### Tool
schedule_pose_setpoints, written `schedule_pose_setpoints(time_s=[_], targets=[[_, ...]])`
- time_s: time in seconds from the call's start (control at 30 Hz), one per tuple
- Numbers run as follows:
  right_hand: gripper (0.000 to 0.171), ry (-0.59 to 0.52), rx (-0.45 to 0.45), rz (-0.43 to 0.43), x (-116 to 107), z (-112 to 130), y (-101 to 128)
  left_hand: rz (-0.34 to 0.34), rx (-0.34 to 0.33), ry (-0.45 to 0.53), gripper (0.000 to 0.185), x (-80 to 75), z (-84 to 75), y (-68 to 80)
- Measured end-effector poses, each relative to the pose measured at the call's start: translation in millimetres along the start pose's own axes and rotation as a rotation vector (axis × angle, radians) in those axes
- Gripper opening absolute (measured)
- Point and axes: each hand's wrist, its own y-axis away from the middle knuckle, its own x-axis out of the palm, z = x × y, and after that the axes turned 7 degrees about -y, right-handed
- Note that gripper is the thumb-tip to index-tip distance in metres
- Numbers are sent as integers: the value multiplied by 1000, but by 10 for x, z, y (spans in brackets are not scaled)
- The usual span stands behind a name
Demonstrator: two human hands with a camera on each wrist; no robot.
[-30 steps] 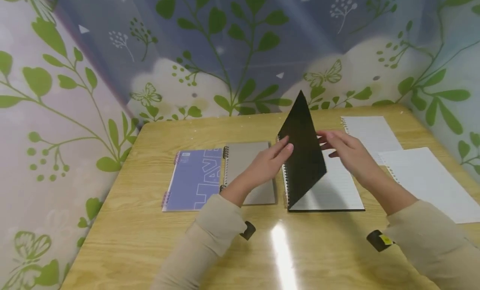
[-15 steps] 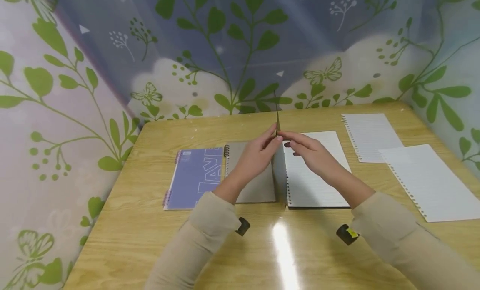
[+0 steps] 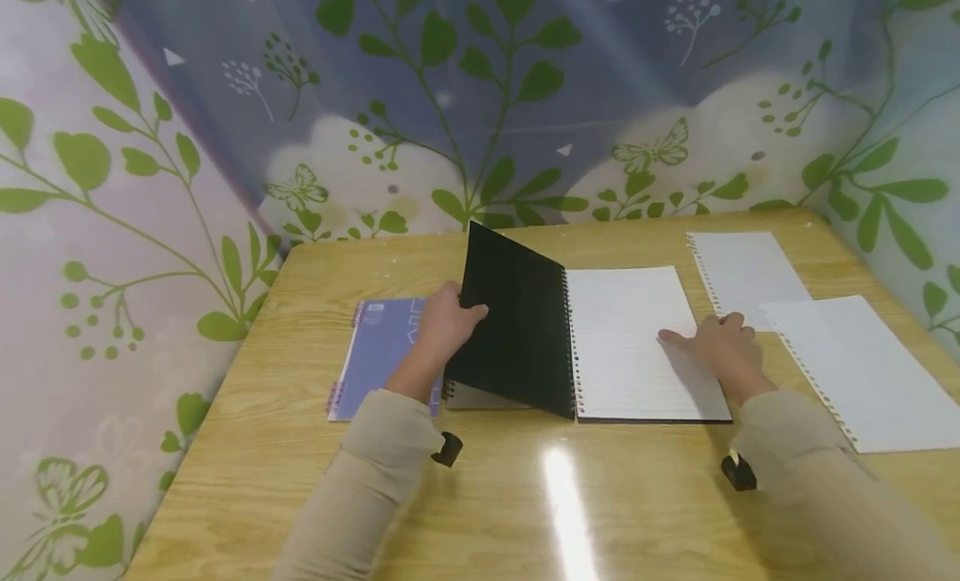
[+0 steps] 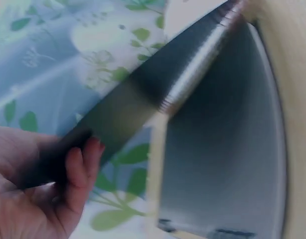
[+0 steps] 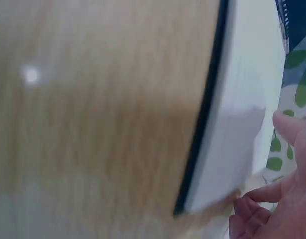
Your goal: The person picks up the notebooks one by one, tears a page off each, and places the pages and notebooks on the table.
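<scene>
A spiral notebook lies with its black cover (image 3: 517, 331) raised to the left and its lined white page (image 3: 622, 339) exposed. My left hand (image 3: 446, 327) grips the cover's outer edge, thumb on the dark inner face; in the left wrist view the left hand (image 4: 48, 184) has its fingers bent around the cover (image 4: 128, 104). Over the page's right edge is my right hand (image 3: 727, 348), thumb extended above the paper. In the right wrist view the right hand (image 5: 282, 194) holds nothing, its fingers loosely bent; whether it touches the page is unclear.
Left of the black notebook, a grey notebook (image 3: 487, 396) is mostly hidden by the cover. A purple notebook (image 3: 371, 356) lies beyond it. To the right, a loose lined sheet (image 3: 750, 268) is partly overlapped by another loose sheet (image 3: 870, 373). A patterned wall backs the wooden table (image 3: 247, 481).
The black cover has swung from right to left, past upright, over the grey notebook. My left hand moved left with it. My right hand left the cover and moved to the page's right edge.
</scene>
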Motion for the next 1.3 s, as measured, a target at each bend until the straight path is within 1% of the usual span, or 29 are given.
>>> schedule_pose_setpoints(time_s=[0.03,0.13,0.23,0.4,0.53,0.63,0.73,0.8,0.83,0.9,0.97,1.03,1.1,1.17,1.23,1.3], targets=[[96,0,5,2,29,4,2,-14,-5,-4,38,27,43,-14],[84,-26,23,-23,102,75,-10,-44,-28,17,36,105,170,-63],[74,-22,34,-80,137,160,-44,-67,-51,17,37,163,286,-138],[69,18,32,-212,186,257,-140,-83,-86,-23,47,232,445,-271],[65,17,1,-322,217,288,-217,-60,-114,-51,50,310,539,-317],[61,-21,-12,-363,220,299,-261,-50,-141,-127,53,374,580,-310],[56,-73,-2,-381,194,305,-279,-70,-132,-258,59,427,563,-309],[52,-103,4,-380,164,305,-277,-81,-98,-336,65,463,517,-321],[49,-114,2,-378,146,307,-275,-84,-67,-381,67,484,486,-333],[45,-144,7,-374,105,315,-256,-64,15,-438,70,532,405,-356],[41,-169,1,-381,62,335,-240,-14,122,-487,72,588,322,-389],[39,-176,-8,-398,22,353,-230,63,230,-528,71,654,239,-427],[38,-173,-14,-412,-19,367,-223,153,310,-553,70,721,167,-470],[38,-162,-14,-413,-57,374,-222,238,356,-566,69,778,104,-515],[38,-156,-10,-399,-89,371,-229,308,365,-577,69,822,54,-554],[39,-159,-3,-367,-109,360,-241,355,351,-599,70,850,14,-575]])
